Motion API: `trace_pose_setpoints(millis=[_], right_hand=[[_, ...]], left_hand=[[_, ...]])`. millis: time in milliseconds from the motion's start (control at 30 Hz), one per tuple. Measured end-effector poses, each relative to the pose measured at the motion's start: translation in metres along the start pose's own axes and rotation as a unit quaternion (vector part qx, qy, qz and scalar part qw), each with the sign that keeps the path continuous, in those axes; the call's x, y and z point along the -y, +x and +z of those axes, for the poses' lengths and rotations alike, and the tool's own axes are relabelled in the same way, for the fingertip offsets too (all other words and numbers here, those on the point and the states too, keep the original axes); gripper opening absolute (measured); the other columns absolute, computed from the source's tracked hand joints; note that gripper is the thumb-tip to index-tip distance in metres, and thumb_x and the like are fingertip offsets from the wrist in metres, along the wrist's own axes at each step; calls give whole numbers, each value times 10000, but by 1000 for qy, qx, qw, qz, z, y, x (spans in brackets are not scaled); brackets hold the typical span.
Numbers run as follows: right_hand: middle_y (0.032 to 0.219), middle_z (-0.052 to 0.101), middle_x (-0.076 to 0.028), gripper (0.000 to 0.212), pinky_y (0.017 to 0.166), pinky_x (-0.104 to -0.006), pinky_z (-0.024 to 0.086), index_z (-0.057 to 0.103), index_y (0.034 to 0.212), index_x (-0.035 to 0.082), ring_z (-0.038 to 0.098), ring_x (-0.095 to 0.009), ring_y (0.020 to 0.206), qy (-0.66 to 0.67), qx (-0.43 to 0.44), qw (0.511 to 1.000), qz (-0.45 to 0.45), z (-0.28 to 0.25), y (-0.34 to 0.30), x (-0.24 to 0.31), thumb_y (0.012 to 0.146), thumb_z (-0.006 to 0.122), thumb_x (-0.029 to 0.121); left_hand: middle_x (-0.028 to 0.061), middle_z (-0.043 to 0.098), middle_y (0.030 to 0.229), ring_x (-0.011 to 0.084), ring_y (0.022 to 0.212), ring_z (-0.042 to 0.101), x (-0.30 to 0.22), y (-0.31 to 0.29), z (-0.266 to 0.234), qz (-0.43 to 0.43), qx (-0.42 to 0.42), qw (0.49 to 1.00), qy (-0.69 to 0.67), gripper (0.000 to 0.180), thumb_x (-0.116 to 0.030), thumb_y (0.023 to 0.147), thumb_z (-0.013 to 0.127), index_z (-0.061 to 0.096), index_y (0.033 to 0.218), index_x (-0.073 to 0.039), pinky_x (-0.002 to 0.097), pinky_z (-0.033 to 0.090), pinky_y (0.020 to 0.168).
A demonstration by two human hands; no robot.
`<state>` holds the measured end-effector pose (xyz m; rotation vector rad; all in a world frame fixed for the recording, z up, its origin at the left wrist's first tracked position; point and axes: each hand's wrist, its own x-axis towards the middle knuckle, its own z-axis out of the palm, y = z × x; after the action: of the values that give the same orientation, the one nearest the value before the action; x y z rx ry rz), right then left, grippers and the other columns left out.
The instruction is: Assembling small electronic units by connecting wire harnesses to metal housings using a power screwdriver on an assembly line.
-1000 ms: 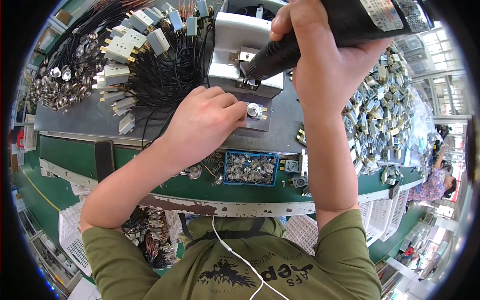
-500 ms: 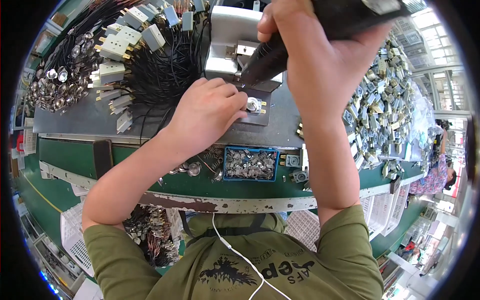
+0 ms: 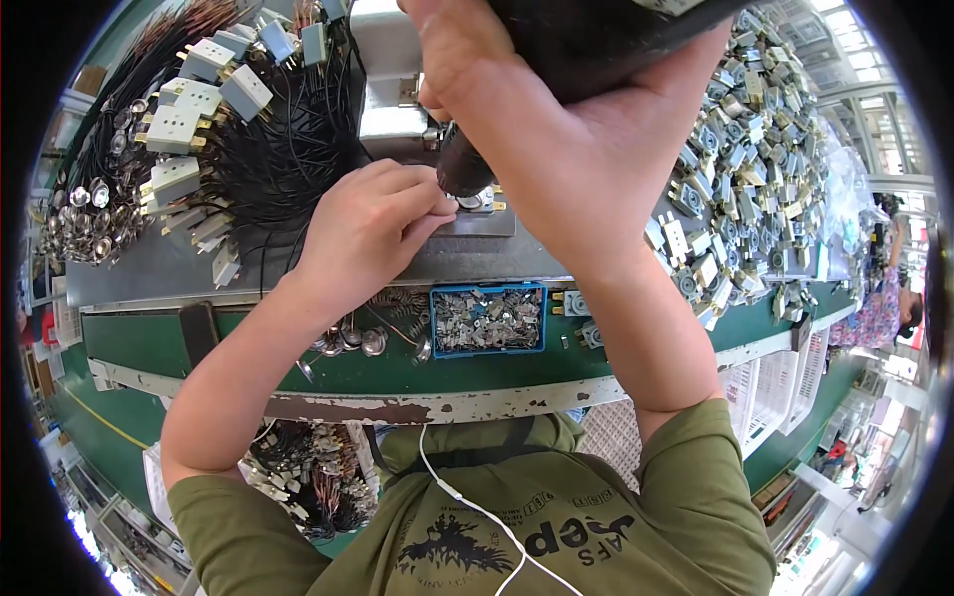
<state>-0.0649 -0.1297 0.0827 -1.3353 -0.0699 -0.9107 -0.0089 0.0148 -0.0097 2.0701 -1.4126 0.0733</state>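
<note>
Head view: right hand gripped a black power screwdriver at twelve o'clock; left hand pinched a small silver metal part on the surface.

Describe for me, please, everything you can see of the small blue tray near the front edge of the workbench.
The blue tray is a shallow rectangular box, plastic by the look of it, with a thin raised rim. It is filled nearly to the top with small silvery metal parts, too small to tell apart. It sits flat on the green bench, just below the grey work plate. Round metal pieces lie loose to its left. Neither hand touches it; the left hand works above it.
</note>
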Motion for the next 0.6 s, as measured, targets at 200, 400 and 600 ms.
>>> trace_pose_setpoints(millis=[200, 400, 600], right_hand=[[1046, 662, -143, 666, 740, -281, 624, 380, 1295, -68, 730, -193, 868, -39, 75, 995, -59, -5, 1, -5, 788, 811, -92], [1115, 647, -75, 781, 850, -339, 554, 448, 1356, 90, 666, -214, 951, -190, 78, 958, -199, -17, 8, -40, 770, 951, 206], [999, 663, -121, 671, 702, -275, 607, 365, 1339, -26, 711, -171, 814, 57, 113, 991, 32, 2, 11, -8, 818, 784, -80]], left_hand=[[27, 674, 908, 261, 850, 648, -1, -2, -1, -1, 0, 1000, 1, 145, -97, 796, 776, 647, 856, -72, 399, 538, 740], [28, 677, 909, 265, 849, 647, -3, 0, 1, 0, 1, 1000, 2, 140, -94, 795, 774, 656, 867, -71, 398, 541, 741], [44, 685, 922, 278, 860, 651, 7, -3, 5, 12, -15, 1000, -15, 134, -103, 800, 770, 674, 885, -66, 397, 544, 750]])
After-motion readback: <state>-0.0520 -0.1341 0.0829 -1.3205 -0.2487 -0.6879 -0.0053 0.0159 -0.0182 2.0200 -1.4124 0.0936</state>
